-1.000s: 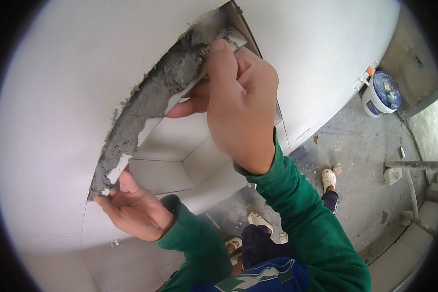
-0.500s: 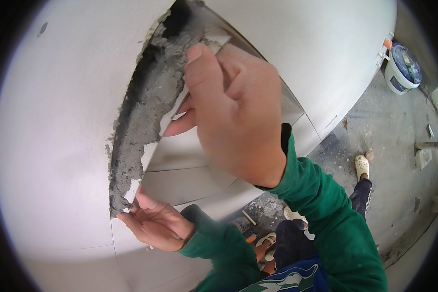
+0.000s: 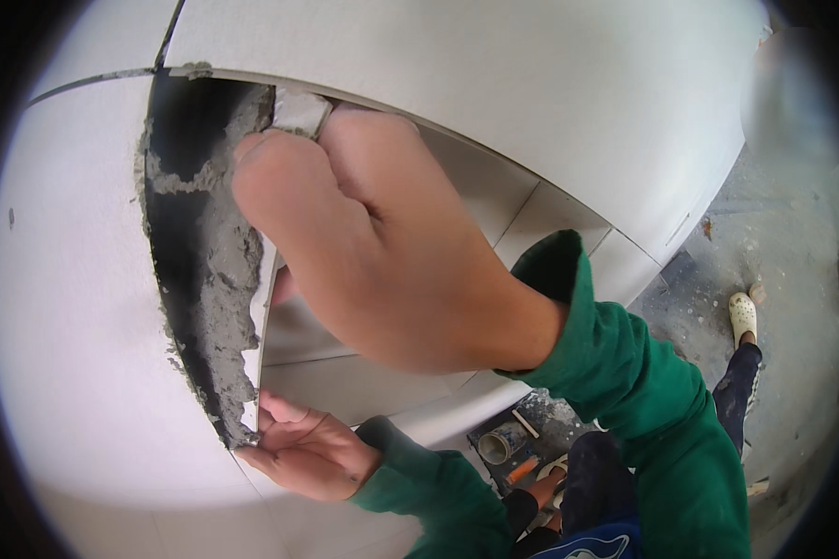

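A thin pale tile stands tilted at an opening in the wall, seen nearly edge-on, with rough grey mortar spread thickly over its back. Near the tile's top, my right hand is closed around its edge, thumb on the mortar side; some fingertips show behind the edge. At the bottom corner my left hand grips the tile between thumb and curled fingers. A dark gap lies between the mortar and the tiled wall on the left. The tile's face is mostly hidden by my right hand.
Large white wall tiles border the opening above and to the right. Below are a cylindrical container and an orange-handled tool. A cream clog stands on the stained grey floor. Something blurred and pale is at the upper right.
The view has shifted, showing the opening's upper left corner. The tile stands steeper in the picture, and my right hand has moved left with it. Both hands keep hold.
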The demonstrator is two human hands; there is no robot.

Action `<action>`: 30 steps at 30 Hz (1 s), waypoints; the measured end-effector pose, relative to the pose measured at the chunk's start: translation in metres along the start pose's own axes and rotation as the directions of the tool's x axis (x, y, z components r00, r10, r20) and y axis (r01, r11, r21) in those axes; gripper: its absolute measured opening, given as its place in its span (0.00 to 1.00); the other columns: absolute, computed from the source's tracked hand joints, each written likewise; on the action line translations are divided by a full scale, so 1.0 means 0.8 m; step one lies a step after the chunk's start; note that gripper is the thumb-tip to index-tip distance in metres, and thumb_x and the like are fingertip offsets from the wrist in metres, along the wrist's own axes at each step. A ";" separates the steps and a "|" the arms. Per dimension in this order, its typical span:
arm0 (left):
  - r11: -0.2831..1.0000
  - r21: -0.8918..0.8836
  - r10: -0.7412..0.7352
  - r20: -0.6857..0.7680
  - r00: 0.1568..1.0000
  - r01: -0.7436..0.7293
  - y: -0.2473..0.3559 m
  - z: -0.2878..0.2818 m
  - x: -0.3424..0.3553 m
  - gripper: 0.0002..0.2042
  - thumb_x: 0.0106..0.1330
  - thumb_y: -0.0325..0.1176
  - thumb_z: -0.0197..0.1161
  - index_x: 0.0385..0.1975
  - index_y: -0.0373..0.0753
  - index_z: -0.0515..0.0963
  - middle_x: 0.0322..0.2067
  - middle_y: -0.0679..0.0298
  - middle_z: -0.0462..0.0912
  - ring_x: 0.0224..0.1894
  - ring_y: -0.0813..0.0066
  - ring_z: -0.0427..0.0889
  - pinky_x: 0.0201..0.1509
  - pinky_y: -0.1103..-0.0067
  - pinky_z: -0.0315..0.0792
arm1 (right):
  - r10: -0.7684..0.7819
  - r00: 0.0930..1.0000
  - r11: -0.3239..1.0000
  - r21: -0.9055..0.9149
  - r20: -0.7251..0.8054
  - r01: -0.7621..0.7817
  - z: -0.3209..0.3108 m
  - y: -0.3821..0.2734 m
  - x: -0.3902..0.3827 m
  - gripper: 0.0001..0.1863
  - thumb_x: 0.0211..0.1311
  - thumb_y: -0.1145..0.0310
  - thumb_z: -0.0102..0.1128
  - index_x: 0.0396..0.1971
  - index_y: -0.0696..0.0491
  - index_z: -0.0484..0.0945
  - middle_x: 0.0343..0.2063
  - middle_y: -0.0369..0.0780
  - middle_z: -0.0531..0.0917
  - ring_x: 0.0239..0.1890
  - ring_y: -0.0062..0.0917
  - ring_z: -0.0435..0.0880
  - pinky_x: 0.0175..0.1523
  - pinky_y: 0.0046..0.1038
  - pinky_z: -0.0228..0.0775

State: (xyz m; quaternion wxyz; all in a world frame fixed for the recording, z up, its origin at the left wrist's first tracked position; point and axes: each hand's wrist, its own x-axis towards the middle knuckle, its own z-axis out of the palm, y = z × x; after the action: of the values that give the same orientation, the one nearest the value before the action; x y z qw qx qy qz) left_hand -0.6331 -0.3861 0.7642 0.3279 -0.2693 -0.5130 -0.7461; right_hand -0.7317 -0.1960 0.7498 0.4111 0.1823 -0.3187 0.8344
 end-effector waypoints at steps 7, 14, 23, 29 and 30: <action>0.997 -0.071 -0.014 -0.019 1.000 0.012 0.010 0.001 0.009 0.22 0.75 0.33 0.32 0.59 0.18 0.51 0.62 0.35 0.57 0.64 0.51 0.64 0.68 0.70 0.67 | -0.184 0.979 0.942 -0.299 -0.085 0.151 0.018 0.004 0.001 0.14 0.57 0.76 0.50 0.16 0.60 0.59 0.08 0.44 0.61 0.11 0.36 0.59 0.18 0.37 0.53; 1.000 0.001 0.015 -0.159 0.987 -0.015 0.014 0.005 0.002 0.20 0.73 0.31 0.45 0.54 0.18 0.60 0.55 0.39 0.68 0.57 0.61 0.71 0.62 0.74 0.72 | 0.101 0.989 0.991 -0.074 -0.107 -0.110 0.024 -0.019 0.001 0.16 0.58 0.76 0.52 0.14 0.61 0.59 0.07 0.45 0.63 0.10 0.36 0.60 0.17 0.36 0.55; 0.993 0.107 -0.018 -0.190 0.982 0.039 0.018 0.017 0.008 0.19 0.73 0.32 0.45 0.53 0.20 0.61 0.54 0.43 0.69 0.54 0.64 0.73 0.60 0.76 0.73 | 0.110 0.984 0.986 -0.109 -0.142 -0.126 0.029 -0.018 0.007 0.17 0.57 0.75 0.54 0.13 0.59 0.59 0.08 0.44 0.63 0.11 0.36 0.59 0.19 0.36 0.55; 0.996 0.090 0.011 -0.261 0.965 0.013 0.010 0.020 0.008 0.20 0.72 0.33 0.46 0.54 0.20 0.61 0.55 0.42 0.69 0.55 0.62 0.72 0.61 0.73 0.72 | -0.104 0.983 0.919 -0.392 -0.152 0.036 0.031 -0.001 0.005 0.18 0.57 0.74 0.55 0.13 0.58 0.59 0.08 0.43 0.63 0.12 0.35 0.61 0.21 0.36 0.56; 0.997 0.079 0.002 -0.266 0.964 0.020 0.009 0.020 0.007 0.20 0.72 0.33 0.47 0.54 0.20 0.61 0.55 0.42 0.69 0.55 0.62 0.72 0.62 0.73 0.72 | -0.117 0.980 0.912 -0.409 -0.164 0.040 0.031 0.002 0.004 0.18 0.57 0.74 0.55 0.13 0.58 0.59 0.08 0.42 0.63 0.12 0.34 0.61 0.22 0.36 0.56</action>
State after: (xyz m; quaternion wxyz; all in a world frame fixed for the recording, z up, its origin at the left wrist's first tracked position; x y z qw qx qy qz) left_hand -0.6301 -0.3743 0.7774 0.4012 -0.1508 -0.4954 -0.7556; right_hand -0.7339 -0.2119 0.7695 0.5010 0.0282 -0.4369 0.7466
